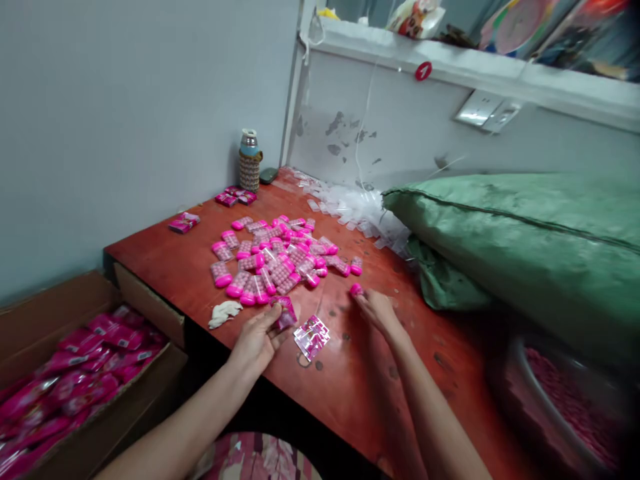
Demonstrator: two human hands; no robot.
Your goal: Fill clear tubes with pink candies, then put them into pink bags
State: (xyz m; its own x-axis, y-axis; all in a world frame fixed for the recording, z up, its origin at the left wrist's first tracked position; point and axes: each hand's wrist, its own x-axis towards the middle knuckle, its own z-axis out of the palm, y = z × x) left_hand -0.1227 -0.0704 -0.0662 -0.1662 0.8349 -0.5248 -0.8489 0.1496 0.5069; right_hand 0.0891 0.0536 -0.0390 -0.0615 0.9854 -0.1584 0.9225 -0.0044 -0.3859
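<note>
Pink packet (286, 313) pinched in left hand (256, 341) fingers (273, 313).

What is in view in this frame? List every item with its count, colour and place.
capsule containers: dozens, pink and clear, heaped mid-table
table: one, red-brown
small packets: a few, pink, far table edge
sachet: one, pink-printed clear, between the hands
bottle: one, woven sleeve, back corner
clear wrappers: pile, by wall
sack: one, green, right
cardboard box: one, holding pink packs, lower left
left hand: holding a pink pack
right hand: fingertips on a pink capsule
</note>
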